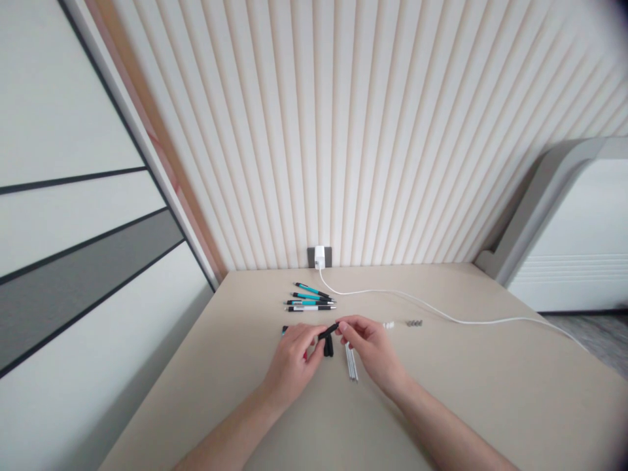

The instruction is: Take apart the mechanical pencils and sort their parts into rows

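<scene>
Between my two hands is a short black pen barrel part (330, 330), slanting up to the right. My left hand (293, 356) pinches its lower end with thumb and fingers. At its upper right end, my right hand (371, 345) has its thumb and index finger closed; whether they also hold a tiny piece is hidden. More black pen parts (328, 348) lie on the table just below. Several thin white refills (351, 365) lie beside my right hand. A dark blue end (285, 330) and a bit of red show around my left hand, which covers the rest.
Several teal and white click pens (311, 302) lie fanned behind my hands. Small white pieces (388, 324) and greyish spring-like pieces (415, 323) sit to the right. A white cable (422, 298) runs from a wall charger (320, 256) across the beige table (490, 379).
</scene>
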